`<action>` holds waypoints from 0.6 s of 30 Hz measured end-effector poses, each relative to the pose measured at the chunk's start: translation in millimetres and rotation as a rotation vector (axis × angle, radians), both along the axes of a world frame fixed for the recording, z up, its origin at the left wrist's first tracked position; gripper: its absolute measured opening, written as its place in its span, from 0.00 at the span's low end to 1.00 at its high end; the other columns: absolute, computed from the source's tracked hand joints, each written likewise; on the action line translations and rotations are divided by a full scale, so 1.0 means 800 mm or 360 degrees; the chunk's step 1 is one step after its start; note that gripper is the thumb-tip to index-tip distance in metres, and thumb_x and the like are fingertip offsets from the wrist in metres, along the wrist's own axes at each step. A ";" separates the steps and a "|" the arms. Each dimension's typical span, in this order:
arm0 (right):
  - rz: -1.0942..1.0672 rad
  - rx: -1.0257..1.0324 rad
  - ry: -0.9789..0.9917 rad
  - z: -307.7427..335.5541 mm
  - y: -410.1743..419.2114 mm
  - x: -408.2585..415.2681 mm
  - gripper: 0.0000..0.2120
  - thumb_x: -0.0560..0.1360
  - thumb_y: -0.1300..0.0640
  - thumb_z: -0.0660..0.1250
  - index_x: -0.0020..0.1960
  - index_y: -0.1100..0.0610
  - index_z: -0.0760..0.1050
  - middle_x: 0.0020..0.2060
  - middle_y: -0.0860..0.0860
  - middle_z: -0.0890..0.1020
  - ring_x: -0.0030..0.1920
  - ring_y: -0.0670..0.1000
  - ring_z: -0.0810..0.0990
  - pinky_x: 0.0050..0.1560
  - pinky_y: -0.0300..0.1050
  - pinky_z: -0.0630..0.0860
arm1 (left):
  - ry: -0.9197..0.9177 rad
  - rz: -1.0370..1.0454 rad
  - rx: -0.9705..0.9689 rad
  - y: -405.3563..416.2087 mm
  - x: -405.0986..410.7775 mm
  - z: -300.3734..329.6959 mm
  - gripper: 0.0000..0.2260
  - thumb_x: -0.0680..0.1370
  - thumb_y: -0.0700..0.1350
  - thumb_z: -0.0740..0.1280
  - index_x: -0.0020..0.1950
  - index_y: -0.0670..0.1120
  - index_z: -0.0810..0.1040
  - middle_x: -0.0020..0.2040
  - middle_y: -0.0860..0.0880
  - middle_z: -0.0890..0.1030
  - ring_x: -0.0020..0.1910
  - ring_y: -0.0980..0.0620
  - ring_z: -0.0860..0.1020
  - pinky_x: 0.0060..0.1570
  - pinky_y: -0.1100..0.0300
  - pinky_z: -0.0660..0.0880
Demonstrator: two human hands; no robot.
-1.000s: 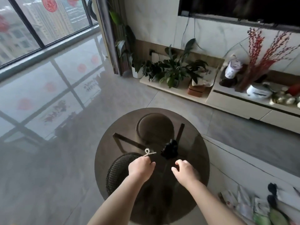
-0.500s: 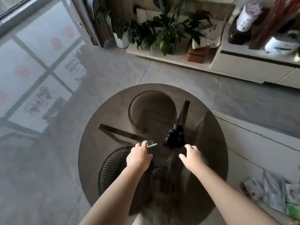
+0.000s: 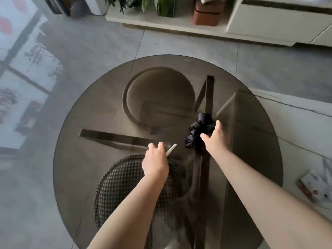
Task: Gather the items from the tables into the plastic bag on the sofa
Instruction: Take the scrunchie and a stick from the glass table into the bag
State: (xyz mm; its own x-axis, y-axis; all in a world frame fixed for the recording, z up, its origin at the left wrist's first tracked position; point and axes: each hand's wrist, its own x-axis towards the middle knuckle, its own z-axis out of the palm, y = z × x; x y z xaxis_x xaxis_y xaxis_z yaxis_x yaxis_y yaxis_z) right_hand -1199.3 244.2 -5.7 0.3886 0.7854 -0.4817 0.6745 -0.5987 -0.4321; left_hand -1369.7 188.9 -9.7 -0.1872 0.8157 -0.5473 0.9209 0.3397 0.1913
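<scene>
A round smoked-glass table (image 3: 100, 108) fills the middle of the view. My left hand (image 3: 155, 162) is closed around a small silvery hair clip (image 3: 171, 149), whose tip sticks out past the fingers just above the glass. A black fabric scrunchie (image 3: 198, 131) lies on the glass to the right of it. My right hand (image 3: 216, 139) reaches over the scrunchie with fingers spread, thumb and fingertips touching its right side. The plastic bag and sofa are out of view.
Under the glass show a round stool (image 3: 159, 97) and a checked stool (image 3: 125, 186). A low white cabinet (image 3: 269, 24) with potted plants (image 3: 158, 4) runs along the far wall. Packets (image 3: 316, 186) lie on a pale marble table at right.
The view has tilted down and closer to the table. My right hand moved forward onto the scrunchie. My left hand keeps hold of the clip.
</scene>
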 end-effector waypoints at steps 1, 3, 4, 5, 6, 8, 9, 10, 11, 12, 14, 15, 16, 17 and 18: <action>-0.0056 0.0002 -0.0012 -0.004 0.000 -0.002 0.30 0.75 0.57 0.67 0.73 0.61 0.58 0.69 0.60 0.69 0.68 0.62 0.68 0.67 0.53 0.66 | -0.0025 0.0012 -0.0017 0.000 -0.002 0.000 0.15 0.77 0.41 0.65 0.63 0.48 0.68 0.58 0.45 0.69 0.54 0.44 0.76 0.40 0.53 0.71; -0.0138 -0.0023 0.0008 -0.010 -0.004 -0.004 0.23 0.74 0.58 0.66 0.68 0.60 0.67 0.64 0.61 0.74 0.64 0.62 0.72 0.63 0.52 0.71 | -0.0070 0.0037 -0.0055 0.001 -0.003 0.001 0.13 0.77 0.42 0.65 0.61 0.46 0.68 0.58 0.45 0.69 0.51 0.42 0.78 0.40 0.52 0.71; -0.0146 -0.0041 0.0030 -0.009 -0.008 -0.004 0.19 0.74 0.57 0.65 0.64 0.59 0.72 0.61 0.60 0.76 0.61 0.61 0.74 0.60 0.50 0.73 | -0.0089 0.0060 -0.0070 0.001 -0.004 0.004 0.13 0.77 0.41 0.65 0.60 0.45 0.68 0.58 0.44 0.68 0.51 0.41 0.79 0.40 0.52 0.72; -0.0149 -0.0051 0.0051 -0.003 -0.012 -0.004 0.16 0.75 0.57 0.65 0.61 0.58 0.75 0.59 0.59 0.77 0.59 0.61 0.75 0.56 0.48 0.73 | -0.0107 0.0094 -0.0087 0.000 -0.005 0.008 0.13 0.78 0.41 0.64 0.60 0.45 0.68 0.58 0.44 0.68 0.51 0.41 0.79 0.41 0.52 0.73; -0.0153 -0.0043 0.0067 0.004 -0.017 -0.003 0.14 0.75 0.57 0.64 0.60 0.58 0.76 0.58 0.59 0.77 0.57 0.61 0.76 0.52 0.46 0.73 | -0.0124 0.0137 -0.0110 0.000 -0.006 0.013 0.13 0.78 0.41 0.64 0.60 0.44 0.68 0.59 0.44 0.68 0.51 0.41 0.79 0.42 0.51 0.74; -0.0167 0.0000 0.0137 0.022 -0.027 0.001 0.13 0.75 0.58 0.64 0.58 0.59 0.76 0.56 0.59 0.77 0.55 0.60 0.76 0.46 0.43 0.69 | -0.0182 0.0272 -0.0151 -0.001 -0.008 0.027 0.13 0.77 0.42 0.65 0.60 0.43 0.68 0.60 0.44 0.68 0.52 0.42 0.78 0.46 0.51 0.76; -0.0186 0.0017 0.0188 0.033 -0.033 0.003 0.12 0.75 0.58 0.63 0.58 0.59 0.76 0.55 0.59 0.78 0.54 0.60 0.76 0.45 0.43 0.68 | -0.0228 0.0355 -0.0164 0.000 -0.008 0.036 0.14 0.76 0.44 0.65 0.59 0.43 0.68 0.60 0.44 0.68 0.53 0.42 0.77 0.47 0.51 0.76; -0.0216 0.0048 0.0237 0.045 -0.039 0.006 0.11 0.76 0.59 0.63 0.57 0.59 0.75 0.53 0.58 0.79 0.53 0.60 0.77 0.46 0.44 0.70 | -0.0272 0.0427 -0.0175 0.000 -0.008 0.048 0.15 0.75 0.45 0.66 0.58 0.43 0.68 0.60 0.44 0.68 0.54 0.42 0.77 0.48 0.52 0.75; -0.0264 0.0064 0.0293 0.058 -0.046 0.010 0.10 0.76 0.59 0.63 0.56 0.59 0.74 0.52 0.58 0.79 0.53 0.60 0.77 0.49 0.47 0.74 | -0.0298 0.0467 -0.0179 0.001 -0.007 0.061 0.15 0.74 0.46 0.65 0.58 0.42 0.68 0.59 0.44 0.69 0.54 0.43 0.76 0.49 0.53 0.75; -0.0304 0.0080 0.0343 0.073 -0.053 0.015 0.10 0.76 0.58 0.62 0.56 0.58 0.72 0.51 0.57 0.79 0.52 0.60 0.78 0.52 0.52 0.76 | -0.0296 0.0464 -0.0170 0.001 -0.006 0.077 0.16 0.74 0.47 0.64 0.58 0.42 0.68 0.59 0.44 0.70 0.55 0.43 0.76 0.51 0.53 0.75; -0.0385 0.0098 0.0444 0.107 -0.069 0.027 0.10 0.76 0.58 0.63 0.57 0.57 0.71 0.51 0.55 0.76 0.50 0.60 0.80 0.52 0.55 0.79 | -0.0225 0.0335 -0.0105 0.001 0.000 0.112 0.18 0.72 0.49 0.63 0.58 0.43 0.71 0.58 0.44 0.72 0.57 0.43 0.75 0.55 0.52 0.73; -0.0424 0.0108 0.0494 0.129 -0.078 0.034 0.10 0.76 0.57 0.63 0.57 0.56 0.70 0.51 0.54 0.75 0.51 0.60 0.80 0.50 0.53 0.80 | -0.0192 0.0242 -0.0050 0.000 0.005 0.131 0.19 0.72 0.51 0.64 0.59 0.44 0.71 0.58 0.45 0.73 0.58 0.44 0.74 0.57 0.52 0.72; -0.0451 0.0137 0.0534 0.148 -0.087 0.043 0.10 0.76 0.57 0.63 0.57 0.55 0.70 0.50 0.54 0.75 0.51 0.59 0.80 0.50 0.54 0.80 | -0.0190 0.0151 0.0003 -0.002 0.011 0.151 0.20 0.71 0.52 0.65 0.60 0.45 0.72 0.59 0.45 0.73 0.59 0.44 0.73 0.58 0.53 0.70; -0.0470 0.0174 0.0552 0.168 -0.097 0.052 0.09 0.76 0.56 0.64 0.55 0.54 0.70 0.49 0.54 0.76 0.51 0.59 0.79 0.52 0.57 0.79 | -0.0225 0.0068 0.0042 -0.005 0.020 0.173 0.20 0.72 0.52 0.66 0.61 0.45 0.72 0.59 0.46 0.73 0.59 0.44 0.73 0.58 0.53 0.70; -0.0490 0.0220 0.0546 0.190 -0.107 0.061 0.07 0.75 0.55 0.65 0.52 0.52 0.70 0.48 0.53 0.77 0.50 0.59 0.79 0.52 0.60 0.79 | -0.0297 0.0004 0.0056 -0.009 0.030 0.196 0.20 0.72 0.51 0.66 0.61 0.45 0.71 0.60 0.46 0.71 0.57 0.45 0.73 0.55 0.54 0.71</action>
State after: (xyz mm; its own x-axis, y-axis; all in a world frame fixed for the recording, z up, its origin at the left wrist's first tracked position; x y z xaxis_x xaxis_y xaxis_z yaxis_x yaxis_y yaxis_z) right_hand -1150.6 158.3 146.2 0.4500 0.7245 -0.5221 0.2796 -0.6696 -0.6881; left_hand -1345.4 181.8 146.7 -0.0872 0.8348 -0.5436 0.8673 0.3320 0.3708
